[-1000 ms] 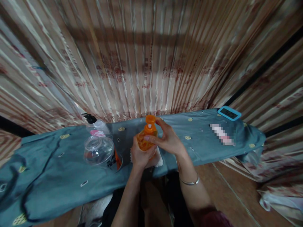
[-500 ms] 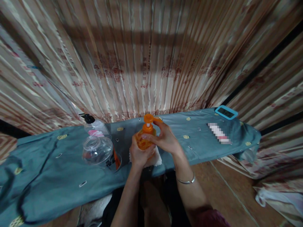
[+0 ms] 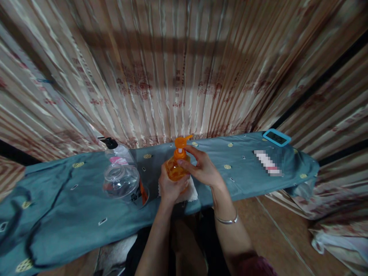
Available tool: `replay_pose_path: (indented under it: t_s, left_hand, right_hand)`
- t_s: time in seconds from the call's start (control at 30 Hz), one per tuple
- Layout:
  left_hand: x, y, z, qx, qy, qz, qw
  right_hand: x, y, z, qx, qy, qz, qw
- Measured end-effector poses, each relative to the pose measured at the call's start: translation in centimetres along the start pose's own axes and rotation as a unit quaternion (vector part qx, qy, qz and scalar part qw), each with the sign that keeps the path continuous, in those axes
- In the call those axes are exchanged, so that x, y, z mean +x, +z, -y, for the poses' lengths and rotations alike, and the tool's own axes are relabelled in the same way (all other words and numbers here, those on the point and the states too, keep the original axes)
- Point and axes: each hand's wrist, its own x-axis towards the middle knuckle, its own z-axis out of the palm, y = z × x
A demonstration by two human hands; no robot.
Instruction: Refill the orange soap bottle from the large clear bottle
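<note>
An orange pump bottle (image 3: 177, 165), translucent with orange liquid inside, stands upright right of the clear jar (image 3: 121, 181). Left hand (image 3: 170, 186) wraps its body; right hand (image 3: 201, 168) pinches its collar.

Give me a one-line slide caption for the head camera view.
Left hand grips an orange pump bottle while the right hand pinches its collar, above a teal-covered table.

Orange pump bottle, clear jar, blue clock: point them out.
orange pump bottle (image 3: 174, 171), head view, on its body between the hands
clear jar (image 3: 120, 182), head view, on its rounded wall
blue clock (image 3: 277, 137), head view, on its screen
</note>
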Motion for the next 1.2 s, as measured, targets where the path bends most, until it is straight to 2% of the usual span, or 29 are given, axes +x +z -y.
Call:
replay_pose_path:
  t_s: [0.23,0.37,0.5,0.63,0.7,0.87,1.0,1.13,1.2]
  left_hand:
    - [0.0,-0.1,-0.5,0.012,0.006,0.000,1.000]
    - [-0.1,0.0,-0.8,0.016,0.011,0.002,1.000]
    - [-0.2,0.3,-0.6,0.017,0.002,-0.004,1.000]
    - [-0.2,0.4,-0.6,-0.009,0.010,0.012,1.000]
    - [-0.2,0.4,-0.6,-0.022,0.016,0.020,0.999]
    - [-0.2,0.4,-0.7,-0.017,0.016,0.011,1.000]
    - [-0.2,0.3,-0.6,-0.014,0.032,0.010,0.999]
    - [-0.2,0.3,-0.6,-0.018,0.039,0.005,0.999]
    - [-0.2,0.3,-0.6,-0.010,0.031,0.001,0.999]
  right_hand:
    - [-0.8,0.0,-0.1,-0.005,0.039,0.006,0.999]
    - [-2.1,-0.2,-0.7,0.021,0.035,0.005,0.999]
    - [-2.7,0.4,-1.4,0.057,0.036,-0.033,0.997]
    - [-2.0,1.0,-0.8,0.034,0.045,-0.116,0.992]
    - [-1.4,1.1,-0.2,0.010,0.042,-0.138,0.990]
    - [-0.6,0.4,0.9,-0.007,0.036,-0.107,0.994]
    - [-0.1,-0.4,1.5,0.059,0.028,-0.099,0.993]
    - [1.3,-1.3,3.4,0.194,-0.014,-0.128,0.973]
    - [2.1,-1.8,4.5,0.235,-0.020,-0.113,0.965]
